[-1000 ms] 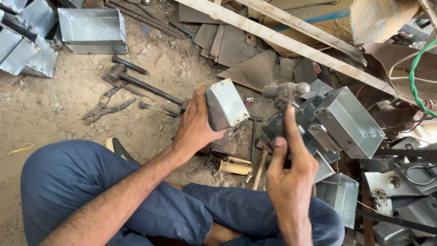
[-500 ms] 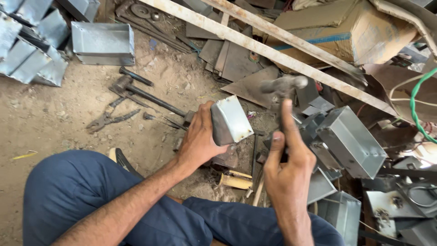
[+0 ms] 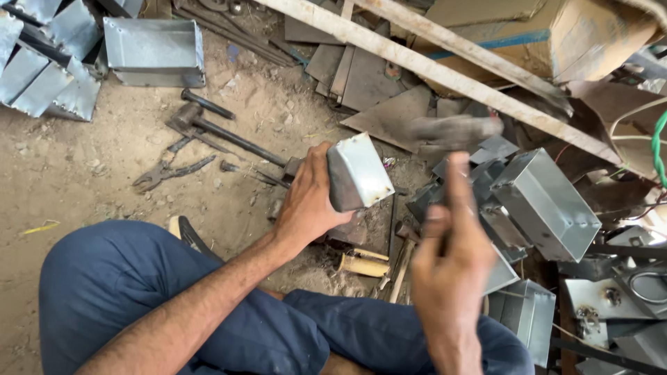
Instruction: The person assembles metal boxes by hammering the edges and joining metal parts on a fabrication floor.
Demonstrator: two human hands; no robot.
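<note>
My left hand (image 3: 306, 201) grips a small grey sheet-metal box (image 3: 358, 172) by its side and holds it tilted above the sandy ground. To its right, my right hand (image 3: 451, 257) is closed round the handle of a hammer. The hammer's head (image 3: 455, 130) is raised above and right of the box and is blurred by motion. Head and box are apart. My blue-trousered legs (image 3: 139, 292) are folded below both hands.
Several finished metal boxes (image 3: 545, 201) lie stacked at the right, more (image 3: 153, 45) at the top left. A second hammer (image 3: 208, 125), pliers (image 3: 167, 173) and a wooden-handled tool (image 3: 361, 264) lie on the ground. Wooden slats (image 3: 431, 69), metal sheets and a cardboard box (image 3: 556, 28) fill the top.
The hammer head has swung up and to the right, away from the box. My left hand keeps the box in about the same place.
</note>
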